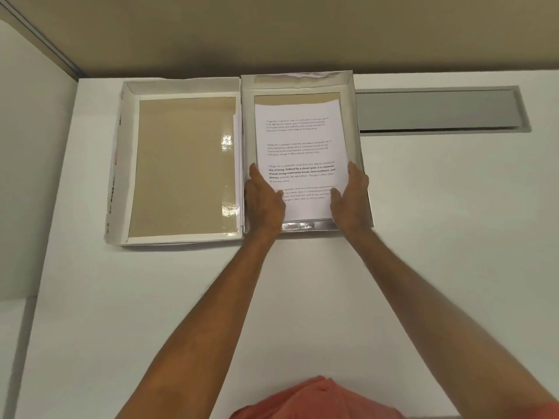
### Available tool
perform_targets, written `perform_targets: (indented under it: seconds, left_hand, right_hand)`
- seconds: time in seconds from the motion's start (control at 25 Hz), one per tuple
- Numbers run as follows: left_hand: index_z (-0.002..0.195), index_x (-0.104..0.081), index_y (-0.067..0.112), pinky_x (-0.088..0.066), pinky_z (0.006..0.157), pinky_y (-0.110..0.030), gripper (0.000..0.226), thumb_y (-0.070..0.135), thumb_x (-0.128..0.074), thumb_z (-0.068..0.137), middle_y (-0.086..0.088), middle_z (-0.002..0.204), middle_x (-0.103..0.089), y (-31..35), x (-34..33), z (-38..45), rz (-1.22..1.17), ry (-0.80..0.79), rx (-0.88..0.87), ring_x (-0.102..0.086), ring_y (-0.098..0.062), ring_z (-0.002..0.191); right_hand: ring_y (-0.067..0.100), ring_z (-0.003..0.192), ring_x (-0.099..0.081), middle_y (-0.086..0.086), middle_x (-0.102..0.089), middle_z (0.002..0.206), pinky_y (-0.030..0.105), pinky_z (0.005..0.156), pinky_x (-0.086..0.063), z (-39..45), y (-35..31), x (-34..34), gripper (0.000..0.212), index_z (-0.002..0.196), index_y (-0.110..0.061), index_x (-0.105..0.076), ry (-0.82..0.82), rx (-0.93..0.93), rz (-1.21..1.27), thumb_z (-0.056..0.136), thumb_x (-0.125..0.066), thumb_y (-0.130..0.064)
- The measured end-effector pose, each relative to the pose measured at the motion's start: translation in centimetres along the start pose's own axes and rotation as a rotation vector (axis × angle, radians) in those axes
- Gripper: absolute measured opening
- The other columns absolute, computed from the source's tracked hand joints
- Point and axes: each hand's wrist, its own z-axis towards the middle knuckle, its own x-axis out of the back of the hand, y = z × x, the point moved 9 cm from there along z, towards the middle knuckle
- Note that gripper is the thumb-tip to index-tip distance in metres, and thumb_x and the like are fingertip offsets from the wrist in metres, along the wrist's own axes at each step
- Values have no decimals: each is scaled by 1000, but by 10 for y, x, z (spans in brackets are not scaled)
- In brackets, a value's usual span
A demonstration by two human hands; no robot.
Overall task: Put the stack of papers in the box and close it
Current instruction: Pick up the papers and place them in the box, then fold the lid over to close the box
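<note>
A stack of printed white papers point(301, 152) lies inside the open silver-walled box point(351, 86) at the back of the white table. My left hand point(264, 201) grips the stack's left edge near its lower corner. My right hand point(352, 196) holds the right edge, fingers along the box's right wall. A strip of the box's tan floor shows beyond the papers' far edge. The box's lid point(127, 164), white-walled with a glossy tan inside, lies upside down right beside the box on its left.
A long grey recessed slot point(438, 108) runs along the table point(423, 237) to the right of the box. A beige wall rises just behind both box and lid. A panel with a metal rail point(39, 37) stands at the far left.
</note>
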Motion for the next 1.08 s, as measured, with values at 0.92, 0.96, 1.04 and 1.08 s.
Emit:
perform_targets:
  seconds: [0.92,0.96,1.04,1.08]
  left_hand:
    - [160,-16,7,-8,129,-49,97,28,-75,87,-18,171,2,-138,123,-78,3,519,273,-3,-34,159]
    - [162,-8,5,-6,129,-47,105,31,-76,86,-17,171,7,-150,124,-79,-66,519,351,1,-33,160]
    - [161,4,2,-1,129,-42,117,40,-76,86,-15,171,14,-171,118,-80,-199,480,503,7,-29,160]
    - [161,5,3,1,129,-41,117,44,-75,86,-13,171,17,-178,113,-80,-251,437,560,9,-27,160]
  right_hand:
    - [38,146,-40,16,-37,163,49,119,-38,-135,-120,-107,48,150,-7,-47,-421,553,-211,104,-54,-20]
    - [38,147,-39,16,-36,164,49,121,-36,-141,-121,-114,50,152,-6,-44,-445,567,-248,105,-53,-20]
    - [36,151,-36,16,-32,168,46,124,-33,-147,-121,-121,55,157,-5,-38,-464,571,-323,105,-51,-20]
    - [35,152,-35,15,-30,169,44,124,-32,-148,-121,-122,57,158,-5,-35,-458,572,-355,106,-50,-20]
